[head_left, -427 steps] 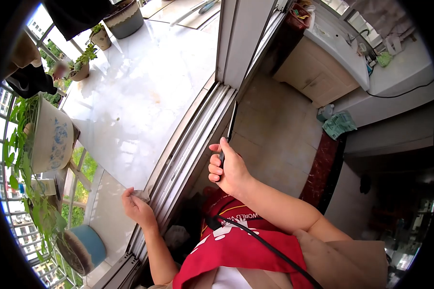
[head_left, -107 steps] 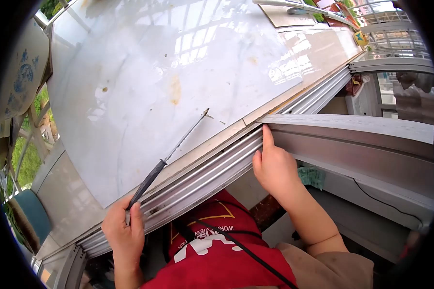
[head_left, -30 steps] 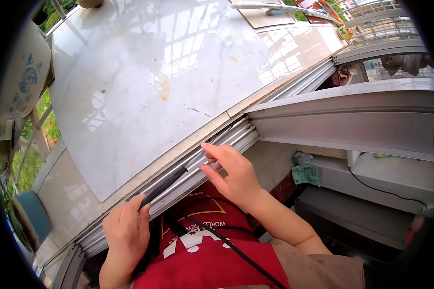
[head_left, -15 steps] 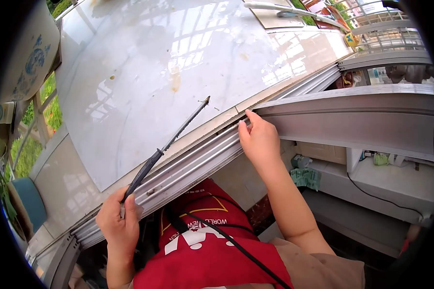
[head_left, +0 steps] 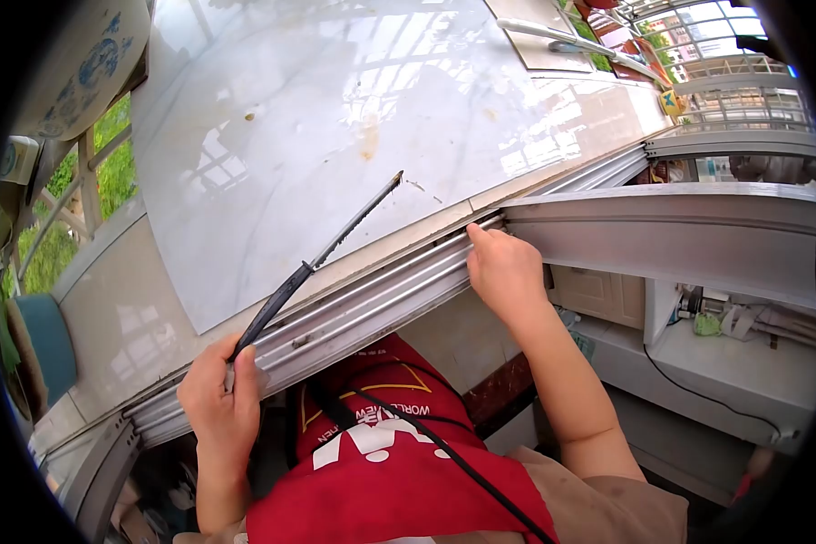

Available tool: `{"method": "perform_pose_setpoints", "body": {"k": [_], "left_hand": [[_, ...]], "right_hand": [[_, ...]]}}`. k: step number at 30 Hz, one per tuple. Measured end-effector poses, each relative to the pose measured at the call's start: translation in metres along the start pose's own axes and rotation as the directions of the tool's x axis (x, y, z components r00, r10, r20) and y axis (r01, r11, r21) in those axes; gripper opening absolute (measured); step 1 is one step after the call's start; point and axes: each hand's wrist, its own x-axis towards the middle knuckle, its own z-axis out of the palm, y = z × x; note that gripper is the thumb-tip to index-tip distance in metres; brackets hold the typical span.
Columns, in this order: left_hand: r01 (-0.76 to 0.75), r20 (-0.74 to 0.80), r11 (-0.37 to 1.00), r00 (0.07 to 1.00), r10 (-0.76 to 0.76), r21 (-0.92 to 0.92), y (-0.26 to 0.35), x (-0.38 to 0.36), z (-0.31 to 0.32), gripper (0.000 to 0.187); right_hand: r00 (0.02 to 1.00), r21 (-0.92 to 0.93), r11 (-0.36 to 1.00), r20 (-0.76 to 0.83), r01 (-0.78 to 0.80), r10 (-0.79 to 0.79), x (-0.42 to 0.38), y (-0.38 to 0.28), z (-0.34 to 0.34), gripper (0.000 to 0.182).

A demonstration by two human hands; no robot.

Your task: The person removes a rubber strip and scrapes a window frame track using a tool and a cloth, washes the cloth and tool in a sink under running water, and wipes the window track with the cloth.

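Note:
My left hand (head_left: 219, 392) is closed round the black handle of a narrow saw-like tool (head_left: 283, 295), whose thin grey blade has a jagged edge. The blade points up and right over the marble-patterned slab (head_left: 272, 199), with dark dirt at its tip. A few dark crumbs (head_left: 424, 190) lie beside the tip. Below the blade runs a grooved metal window track (head_left: 372, 313). At the track's right part, my right hand (head_left: 506, 272) has its fingers curled in, and the index fingertip touches the rail. Whatever those fingers may pinch is hidden.
A grey metal sash frame (head_left: 671, 231) extends right from my right hand. On the left stand a blue-and-white pot (head_left: 86, 68) and a teal planter (head_left: 47, 349). A white pole (head_left: 553, 32) lies at the far right. Below the frame is a white ledge (head_left: 707, 372) with a black cable.
My right hand has curled its fingers in more and tilted at the track. The tool in my left hand is nearly as before, and the view has shifted slightly.

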Motion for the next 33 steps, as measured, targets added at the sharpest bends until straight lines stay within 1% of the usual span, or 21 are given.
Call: {"method": "perform_pose_setpoints", "body": {"k": [1, 2, 4, 5, 7, 11, 15, 16, 17, 18, 19, 20, 21, 23, 24, 25, 27, 28, 30, 31, 33], "left_hand": [[0.002, -0.001, 1.000, 1.000, -0.002, 0.000, -0.001, 0.000, 0.000, 0.012], [0.002, 0.004, 1.000, 1.000, -0.002, -0.006, -0.003, 0.000, -0.001, 0.012], [0.008, 0.003, 1.000, 1.000, -0.008, -0.008, -0.005, -0.001, -0.002, 0.012], [0.003, 0.001, 1.000, 1.000, -0.003, -0.017, -0.004, -0.001, -0.002, 0.012], [0.013, -0.009, 1.000, 1.000, -0.014, -0.016, -0.005, -0.004, -0.004, 0.012], [0.048, -0.001, 0.998, 0.999, -0.048, -0.037, -0.015, -0.010, -0.006, 0.013], [0.073, -0.001, 0.996, 0.997, -0.074, -0.059, -0.020, -0.013, -0.005, 0.013], [0.085, -0.006, 0.995, 0.996, -0.085, -0.057, -0.022, -0.013, -0.005, 0.013], [0.001, -0.048, 0.999, 0.999, -0.004, -0.049, -0.024, -0.012, -0.005, 0.013], [-0.081, -0.088, 0.996, 0.993, 0.078, -0.036, -0.027, -0.013, -0.007, 0.013], [-0.068, -0.093, 0.997, 0.994, 0.065, -0.031, -0.029, -0.015, -0.008, 0.013], [-0.027, -0.089, 0.999, 0.996, 0.023, -0.042, -0.032, -0.017, -0.010, 0.013], [0.010, -0.084, 0.998, 0.996, -0.015, -0.056, -0.034, -0.018, -0.011, 0.013], [0.018, -0.106, 0.998, 0.994, -0.024, -0.061, -0.040, -0.021, -0.011, 0.013], [0.020, -0.122, 0.998, 0.992, -0.027, -0.063, -0.043, -0.023, -0.012, 0.012], [0.022, -0.123, 0.998, 0.992, -0.030, -0.065, -0.045, -0.023, -0.013, 0.012], [0.002, -0.125, 1.000, 0.992, -0.006, -0.027, -0.047, -0.024, -0.014, 0.012], [0.003, -0.123, 0.999, 0.992, -0.007, -0.031, -0.047, -0.025, -0.014, 0.012], [0.168, -0.064, 0.975, 0.982, -0.179, -0.144, -0.046, -0.026, -0.013, 0.012], [0.169, -0.063, 0.975, 0.982, -0.180, -0.146, -0.045, -0.025, -0.013, 0.012], [0.127, -0.042, 0.982, 0.990, -0.134, -0.136, -0.041, -0.020, -0.015, 0.012]], "right_hand": [[0.995, 0.035, 0.994, 0.000, 0.102, -0.102, -0.001, -0.001, -0.002, 0.026], [0.995, 0.035, 0.994, 0.002, 0.103, -0.103, -0.002, -0.007, -0.003, 0.026], [0.964, 0.229, 0.938, -0.024, 0.261, -0.263, -0.005, -0.022, -0.003, 0.014], [0.962, 0.233, 0.935, -0.022, 0.269, -0.272, -0.006, -0.025, -0.001, 0.014], [0.982, 0.311, 0.931, -0.042, 0.190, -0.187, -0.007, -0.031, 0.003, 0.026], [0.986, 0.409, 0.898, -0.027, 0.160, -0.163, -0.010, -0.034, 0.004, 0.027], [0.952, 0.584, 0.771, -0.012, 0.255, -0.306, -0.016, -0.071, 0.001, 0.024], [0.968, 0.625, 0.762, 0.042, 0.169, -0.249, -0.016, -0.075, -0.002, 0.021], [0.963, 0.627, 0.759, 0.048, 0.176, -0.264, -0.015, -0.075, -0.003, 0.021], [0.983, 0.586, 0.807, 0.097, 0.070, -0.155, -0.014, -0.071, -0.004, 0.021], [0.989, 0.537, 0.843, 0.140, -0.041, -0.041, -0.013, -0.067, -0.006, 0.021], [0.997, 0.426, 0.904, 0.041, 0.039, -0.062, -0.015, -0.061, 0.002, 0.020], [0.997, 0.424, 0.905, 0.042, 0.044, -0.068, -0.016, -0.061, 0.007, 0.020], [0.978, 0.304, 0.931, -0.113, 0.203, -0.177, -0.017, -0.061, 0.010, 0.019], [0.963, 0.213, 0.941, -0.119, 0.264, -0.243, -0.017, -0.064, 0.009, 0.019], [0.962, 0.211, 0.941, -0.118, 0.265, -0.245, -0.018, -0.068, 0.008, 0.019], [0.957, 0.009, 0.957, 0.010, 0.289, -0.289, -0.020, -0.077, 0.006, 0.023], [0.958, 0.006, 0.958, 0.013, 0.288, -0.288, -0.022, -0.082, 0.006, 0.023], [0.952, -0.028, 0.955, 0.089, 0.296, -0.293, -0.024, -0.092, 0.006, 0.030], [0.952, -0.029, 0.955, 0.091, 0.296, -0.292, -0.025, -0.097, 0.006, 0.030], [0.872, 0.141, 0.863, -0.007, 0.485, -0.489, -0.030, -0.110, 0.006, 0.030]]}}
